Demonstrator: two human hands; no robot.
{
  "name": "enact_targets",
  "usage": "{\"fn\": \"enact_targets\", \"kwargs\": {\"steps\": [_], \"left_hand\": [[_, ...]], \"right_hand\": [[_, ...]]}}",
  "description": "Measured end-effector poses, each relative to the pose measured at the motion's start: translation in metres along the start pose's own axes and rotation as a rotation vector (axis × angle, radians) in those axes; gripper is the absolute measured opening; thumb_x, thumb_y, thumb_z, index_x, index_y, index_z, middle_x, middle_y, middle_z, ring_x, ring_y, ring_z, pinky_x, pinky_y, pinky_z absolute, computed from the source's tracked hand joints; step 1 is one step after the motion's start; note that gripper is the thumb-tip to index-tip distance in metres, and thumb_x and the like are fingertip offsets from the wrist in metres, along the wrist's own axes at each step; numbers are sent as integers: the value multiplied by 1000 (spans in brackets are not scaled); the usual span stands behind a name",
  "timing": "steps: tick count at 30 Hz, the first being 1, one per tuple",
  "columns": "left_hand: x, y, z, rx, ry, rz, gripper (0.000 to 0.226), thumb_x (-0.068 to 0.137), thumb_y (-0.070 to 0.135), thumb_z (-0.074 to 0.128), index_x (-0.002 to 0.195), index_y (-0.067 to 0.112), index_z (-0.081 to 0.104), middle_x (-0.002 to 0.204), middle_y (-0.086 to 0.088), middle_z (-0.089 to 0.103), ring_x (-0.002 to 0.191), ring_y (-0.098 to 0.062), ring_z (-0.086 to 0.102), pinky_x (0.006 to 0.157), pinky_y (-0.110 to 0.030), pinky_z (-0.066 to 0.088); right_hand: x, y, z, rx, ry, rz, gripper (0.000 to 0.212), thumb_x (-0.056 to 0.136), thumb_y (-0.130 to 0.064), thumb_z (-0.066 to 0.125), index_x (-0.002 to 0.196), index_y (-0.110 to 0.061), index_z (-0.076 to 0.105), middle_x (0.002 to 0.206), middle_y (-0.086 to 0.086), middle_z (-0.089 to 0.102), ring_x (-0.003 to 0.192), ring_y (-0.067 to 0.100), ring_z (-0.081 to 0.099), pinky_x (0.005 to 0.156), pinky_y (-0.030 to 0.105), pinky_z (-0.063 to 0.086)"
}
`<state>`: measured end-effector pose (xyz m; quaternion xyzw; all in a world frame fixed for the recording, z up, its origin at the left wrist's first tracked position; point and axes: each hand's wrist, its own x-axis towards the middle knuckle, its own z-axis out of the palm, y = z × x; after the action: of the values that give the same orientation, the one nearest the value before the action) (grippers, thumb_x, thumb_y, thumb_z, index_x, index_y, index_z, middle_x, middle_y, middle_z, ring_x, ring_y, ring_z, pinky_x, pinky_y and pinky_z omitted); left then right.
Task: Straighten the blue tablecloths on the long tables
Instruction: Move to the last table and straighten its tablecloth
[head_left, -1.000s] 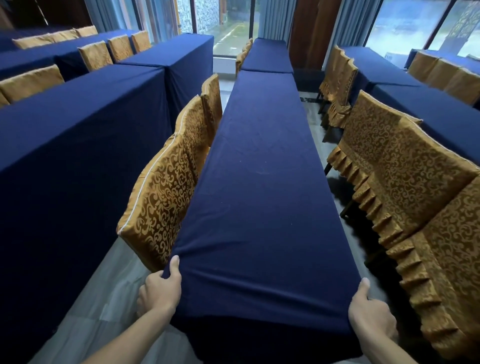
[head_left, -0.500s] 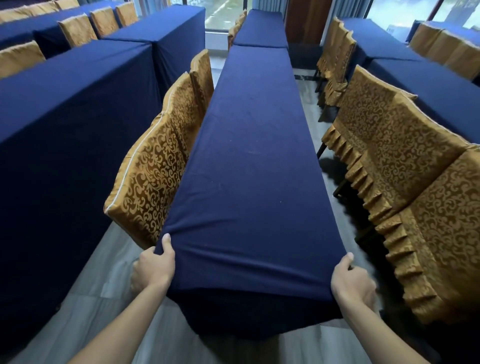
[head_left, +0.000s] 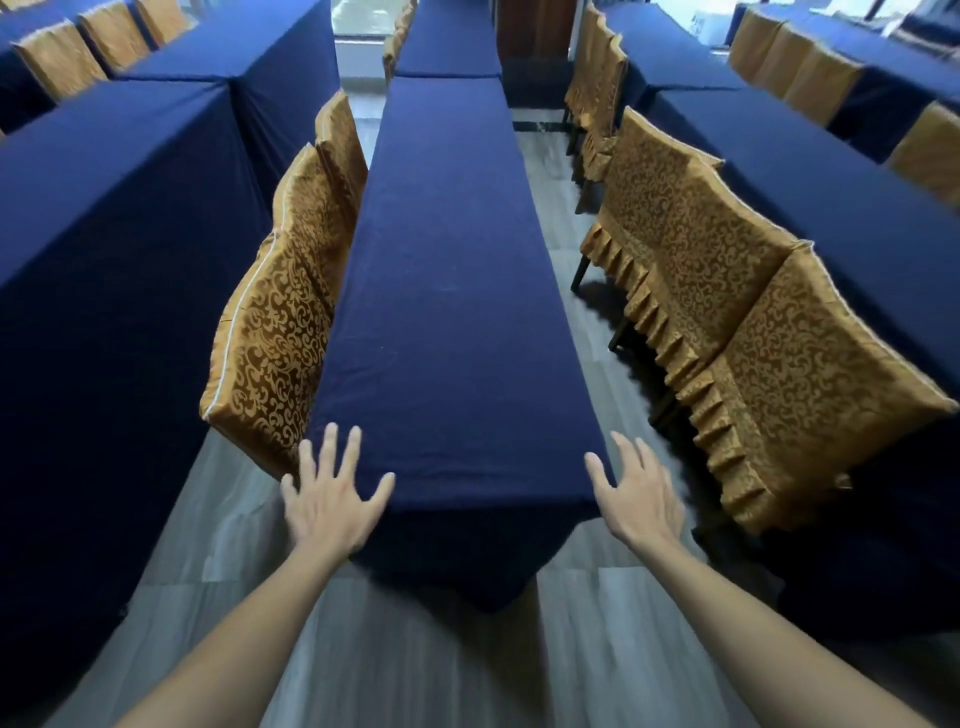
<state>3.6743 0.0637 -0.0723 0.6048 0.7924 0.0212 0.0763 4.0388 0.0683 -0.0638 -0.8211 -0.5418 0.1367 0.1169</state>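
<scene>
A dark blue tablecloth (head_left: 447, 291) covers the long narrow table that runs away from me down the middle of the room. It lies smooth on top and drapes over the near end. My left hand (head_left: 332, 499) is at the near left corner, fingers spread, holding nothing. At the near right corner my right hand (head_left: 639, 493) is likewise spread and empty. Both hands hover at the corners; I cannot tell if they touch the cloth.
Gold patterned chairs (head_left: 280, 332) press against the table's left side; more gold chairs (head_left: 727, 312) line the aisle on the right. Other blue-clothed tables stand at left (head_left: 104, 208) and right (head_left: 831, 218). Grey floor (head_left: 415, 649) lies between me and the table end.
Both hands have let go of the cloth's near corners and spread their fingers. The view has pulled back and tilted down, so the table end sits farther from me.
</scene>
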Motion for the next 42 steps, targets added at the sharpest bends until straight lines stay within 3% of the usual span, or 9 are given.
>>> {"fn": "enact_targets", "kwargs": {"steps": [4,8,15,22,26,32,42], "left_hand": [[-39,50,-29,5,28,190,84,85,82,21,157,44,0,167,9,-8,154,-28,-5,119,-53,17],[-76,103,-62,11,74,362,85,84,83,18,157,44,-4,167,8,-13,153,-27,-10,121,-53,15],[-145,219,-110,-57,121,522,85,84,82,24,156,45,-4,166,12,-14,153,-25,-15,122,-54,10],[-231,347,-131,-106,135,662,88,81,84,17,156,45,-5,166,11,-12,153,-26,-14,122,-54,9],[-267,410,-138,-101,155,718,87,82,85,14,156,45,-7,166,10,-13,153,-26,-14,122,-55,9],[-296,478,-149,-110,161,724,85,85,82,17,157,42,-3,166,8,-14,152,-26,-15,122,-56,9],[-265,584,-127,-95,131,708,86,85,82,16,157,41,-3,165,8,-16,152,-28,-14,122,-57,11]], "right_hand": [[-27,21,-56,-103,72,-153,80,83,-85,22,153,-47,25,165,-8,15,151,18,11,116,46,24],[-55,59,-115,-176,165,-227,81,85,-84,22,155,-44,20,166,-4,15,152,20,7,119,46,16],[-96,171,-223,-168,250,-150,84,84,-85,23,156,-43,17,166,-6,12,153,20,5,120,47,15],[-139,309,-309,-197,311,-43,85,83,-86,20,156,-43,15,166,-5,15,153,21,5,120,48,17],[-152,375,-346,-214,364,-14,88,81,-87,14,157,-42,17,165,-4,18,152,22,9,119,48,19],[-149,447,-380,-178,407,44,86,83,-86,21,156,-42,17,164,-5,20,152,21,11,118,48,20],[-72,525,-395,-85,339,151,89,81,-87,19,157,-42,13,166,-7,12,153,19,5,121,47,16]]}}
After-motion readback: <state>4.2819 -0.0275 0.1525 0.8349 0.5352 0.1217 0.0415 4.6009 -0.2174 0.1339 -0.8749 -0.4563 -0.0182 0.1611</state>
